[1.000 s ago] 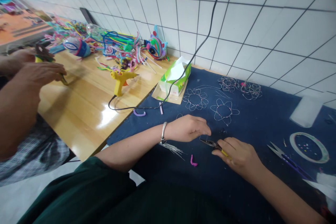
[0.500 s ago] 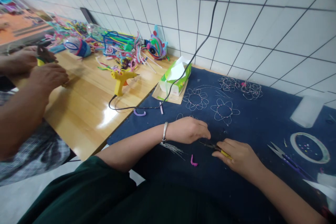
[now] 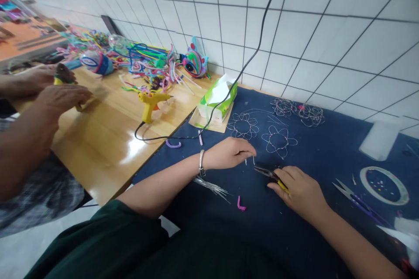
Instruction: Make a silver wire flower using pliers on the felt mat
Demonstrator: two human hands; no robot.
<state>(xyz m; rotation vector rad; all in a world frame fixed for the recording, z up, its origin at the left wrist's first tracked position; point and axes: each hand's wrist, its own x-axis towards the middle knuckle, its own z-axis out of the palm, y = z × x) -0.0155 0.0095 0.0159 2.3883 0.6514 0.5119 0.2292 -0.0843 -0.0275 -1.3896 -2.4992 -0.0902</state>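
Note:
My left hand [image 3: 233, 153] is closed in a pinch on a thin silvery wire [image 3: 253, 160], whose ends hang below the fingertips. My right hand [image 3: 296, 187] is wrapped round the yellow handles of a pair of pliers [image 3: 266, 171], jaws pointing left at the wire. From this view I cannot tell whether the jaws touch it. Below my left wrist lies a bundle of cut wires [image 3: 212, 188], and a bent magenta strip [image 3: 241, 203] is nearby. Flower-shaped wire frames [image 3: 279, 140] with small pinkish beads lie beyond my hands on the dark blue mat [image 3: 209, 222].
Scissors [image 3: 355, 200] and a tape ring [image 3: 362, 178] with beads inside lie at right. A tissue box [image 3: 218, 100] stands behind; a black cord crosses it from the yellow glue gun [image 3: 150, 105]. At left, another person's hands [image 3: 62, 93] hold pliers near piled colourful pipe cleaners [image 3: 147, 59].
My left hand has shifted slightly up and left, and the wire ends now show under its fingers. The pliers remain in my right hand, and the other person's hands have moved slightly right.

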